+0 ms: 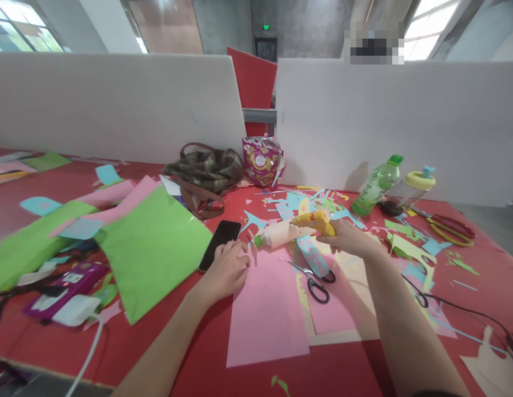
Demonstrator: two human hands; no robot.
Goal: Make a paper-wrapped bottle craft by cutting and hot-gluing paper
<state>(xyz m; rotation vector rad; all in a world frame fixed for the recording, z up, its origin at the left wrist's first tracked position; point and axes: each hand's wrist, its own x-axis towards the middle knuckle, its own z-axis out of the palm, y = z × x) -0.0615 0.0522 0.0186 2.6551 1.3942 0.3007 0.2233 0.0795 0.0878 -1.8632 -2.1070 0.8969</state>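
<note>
My right hand (347, 237) is wrapped round the handle of a yellow hot glue gun (316, 221), whose nozzle points left over a bottle (277, 234). That bottle lies on its side, covered in pale paper, with a green cap and a thin pinkish strip at the cap end. My left hand (229, 266) rests beside a black phone (220, 242), fingers loosely bent and apart, holding nothing I can see. Pink paper (267, 314) extends below the bottle. Black-handled scissors (316, 286) lie near a blue patterned strip (312, 256) between my hands.
Green sheet (157, 253) and purple power strip (70, 289) are left. A plaid bag (210, 168), snack bag (262, 160), green bottle (374, 187) and yellow-lidded cup (413, 190) stand behind. Paper scraps, red-and-yellow-handled scissors (450, 227) and a black cable (467, 310) lie right.
</note>
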